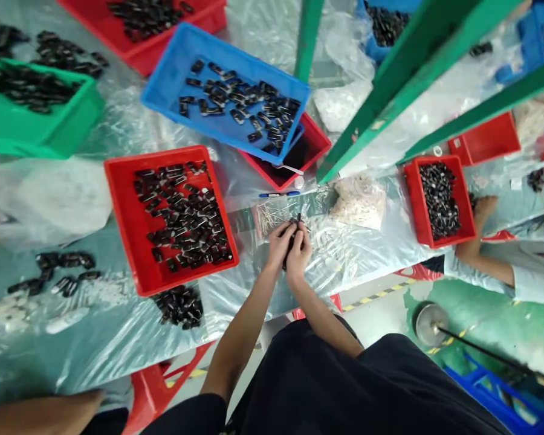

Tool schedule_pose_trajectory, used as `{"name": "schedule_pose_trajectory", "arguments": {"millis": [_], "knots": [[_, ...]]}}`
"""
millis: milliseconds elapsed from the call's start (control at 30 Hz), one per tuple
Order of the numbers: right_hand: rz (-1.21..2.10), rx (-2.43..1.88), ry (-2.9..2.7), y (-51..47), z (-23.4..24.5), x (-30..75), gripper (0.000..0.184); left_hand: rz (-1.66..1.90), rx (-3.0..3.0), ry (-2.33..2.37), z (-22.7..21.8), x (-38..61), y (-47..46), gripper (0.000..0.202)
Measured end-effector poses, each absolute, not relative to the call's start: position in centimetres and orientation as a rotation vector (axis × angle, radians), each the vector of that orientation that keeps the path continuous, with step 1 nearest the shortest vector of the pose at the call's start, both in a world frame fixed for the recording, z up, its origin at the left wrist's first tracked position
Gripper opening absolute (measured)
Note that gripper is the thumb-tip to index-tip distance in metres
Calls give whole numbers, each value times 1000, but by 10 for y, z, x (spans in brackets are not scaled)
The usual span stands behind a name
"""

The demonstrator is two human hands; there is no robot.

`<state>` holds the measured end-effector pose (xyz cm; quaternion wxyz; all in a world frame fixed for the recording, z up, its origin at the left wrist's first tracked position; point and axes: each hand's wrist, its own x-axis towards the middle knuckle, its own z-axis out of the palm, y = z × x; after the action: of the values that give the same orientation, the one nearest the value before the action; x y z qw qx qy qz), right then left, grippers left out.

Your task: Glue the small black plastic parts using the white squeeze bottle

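My left hand (280, 244) and my right hand (298, 252) meet over the table, fingers closed round a small black part (290, 246). Its exact kind is too small to make out, and the fingers hide much of it. Just beyond my left hand lies a pile of thin white sticks (268, 219) that look like cotton swabs. A blue pen (278, 194) rests behind them. To the right of my hands is a clear bag of small white pieces (360, 204). On the left, a red tray (118, 199) holds many glossy black parts.
A blue tray (163, 63) of black parts sits across a red bin (320, 136). Loose black parts (181, 307) lie beside the red tray. Green posts (372, 121) rise at the right. Beyond a red bin (412, 199), a co-worker's arm (476, 232) reaches over the table.
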<state>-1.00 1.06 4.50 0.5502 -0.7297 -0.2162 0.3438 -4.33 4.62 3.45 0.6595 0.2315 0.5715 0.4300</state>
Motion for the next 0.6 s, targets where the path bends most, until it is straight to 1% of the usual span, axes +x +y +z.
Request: {"name": "schedule_pose_trajectory", "arguments": {"millis": [167, 367, 500, 600], "knots": [[820, -1669, -457, 7, 41, -24, 45, 919, 521, 1319, 28, -56, 43, 24], [707, -1686, -436, 21, 44, 9, 47, 891, 607, 1189, 32, -19, 58, 20], [721, -1682, -522, 43, 46, 38, 46, 976, 454, 1076, 29, 9, 76, 19], [817, -1693, -706, 58, 45, 62, 41, 1115, 268, 1058, 25, 26, 81, 19]]}}
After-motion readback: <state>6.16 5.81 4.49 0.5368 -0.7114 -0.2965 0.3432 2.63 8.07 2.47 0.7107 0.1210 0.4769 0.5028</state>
